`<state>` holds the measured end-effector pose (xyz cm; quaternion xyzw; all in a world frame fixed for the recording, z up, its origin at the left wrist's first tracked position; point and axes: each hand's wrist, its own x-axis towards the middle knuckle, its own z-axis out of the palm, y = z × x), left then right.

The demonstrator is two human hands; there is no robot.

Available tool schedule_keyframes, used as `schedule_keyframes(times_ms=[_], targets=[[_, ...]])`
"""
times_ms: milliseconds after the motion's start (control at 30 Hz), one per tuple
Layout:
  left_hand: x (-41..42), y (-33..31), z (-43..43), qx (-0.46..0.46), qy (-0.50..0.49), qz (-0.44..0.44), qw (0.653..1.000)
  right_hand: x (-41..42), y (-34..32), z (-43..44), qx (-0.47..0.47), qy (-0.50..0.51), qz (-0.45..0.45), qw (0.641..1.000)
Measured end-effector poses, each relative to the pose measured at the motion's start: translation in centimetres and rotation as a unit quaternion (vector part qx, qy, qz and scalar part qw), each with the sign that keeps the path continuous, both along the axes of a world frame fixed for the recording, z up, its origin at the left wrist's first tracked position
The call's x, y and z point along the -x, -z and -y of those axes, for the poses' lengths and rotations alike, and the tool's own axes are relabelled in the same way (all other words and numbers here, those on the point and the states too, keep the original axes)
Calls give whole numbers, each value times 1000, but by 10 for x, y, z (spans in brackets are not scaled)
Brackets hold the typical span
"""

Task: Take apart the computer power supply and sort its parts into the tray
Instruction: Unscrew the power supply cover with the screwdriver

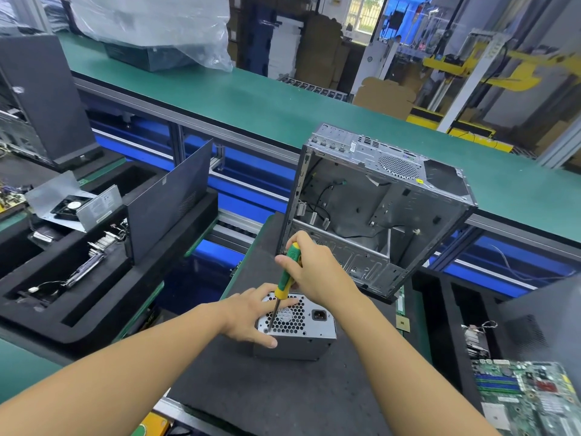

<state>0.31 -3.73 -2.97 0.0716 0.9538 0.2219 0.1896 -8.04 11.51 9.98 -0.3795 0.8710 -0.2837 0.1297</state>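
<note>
No writing can be read: the white label on the opened unit (105, 202) in the tray (78, 322) on the left is too small to make out, as are the round sticker behind the grille of the power supply (309, 330) and the yellow sticker on the case (377, 209). The power supply sits grille-up on the dark mat (267, 404) of the table, just in front of the open, gutted case, with its black mains socket toward the right. The left hand (251, 316) lies flat on it, fingers straight and spread over the honeycomb grille, thumb down against the near side. The right hand (317, 269) is raised above it, fingers curled tight round the green and yellow handle of a screwdriver (283, 291), wrist bent. The shaft slants down and left between the left fingers, and its tip meets the near left corner of the grille face. A motherboard (518, 394) lies at the lower right.
</note>
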Motion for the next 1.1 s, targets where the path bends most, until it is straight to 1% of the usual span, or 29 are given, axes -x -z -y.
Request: schedule_keyframes(times_ms=[167,633,833,933,1100], targets=[[0,-2,0,1,-1,9,1000,-2,2,0,13,5,22,1000],[0,-1,-1,-10,-5,9,1000,1,2,2,22,11,18,1000],[-1,-2,0,-7,0,3,1000,-4,-3,1,8,-19,6,1000],[-1,-4,-2,0,0,3,1000,-8,-6,-2,1,-53,-18,998],[-1,-9,-4,-20,-1,-9,1000,-13,-20,-5,-49,-201,-35,978]])
